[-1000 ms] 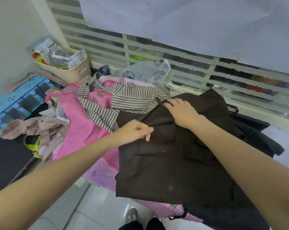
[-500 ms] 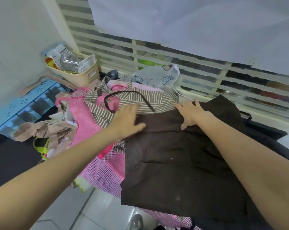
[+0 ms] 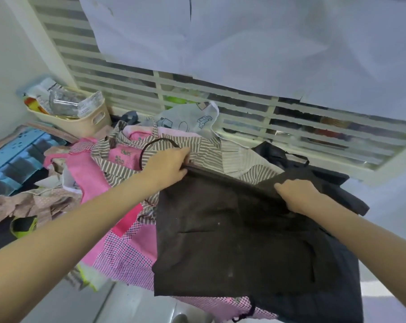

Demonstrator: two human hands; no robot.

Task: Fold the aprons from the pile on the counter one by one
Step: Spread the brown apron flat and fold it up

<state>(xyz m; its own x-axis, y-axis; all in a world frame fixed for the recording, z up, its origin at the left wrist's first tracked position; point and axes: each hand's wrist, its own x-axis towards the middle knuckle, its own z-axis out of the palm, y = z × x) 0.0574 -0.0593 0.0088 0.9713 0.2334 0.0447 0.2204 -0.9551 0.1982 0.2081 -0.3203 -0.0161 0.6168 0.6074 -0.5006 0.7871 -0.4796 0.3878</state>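
A blue crate (image 3: 15, 157) and a cream basket (image 3: 85, 122) of packets sit at far left beside a pile of aprons (image 3: 118, 164) heaped on the bench, pink and striped pieces uppermost. The left hand (image 3: 167, 166) grips the top left corner of a dark brown apron (image 3: 225, 234), its thin neck strap (image 3: 155, 145) looping over the striped cloth behind. The apron lies spread over the pile's right side, its lower edge hanging past the bench. The right hand (image 3: 297, 194) pinches the top edge farther right, fingers curled into the fabric.
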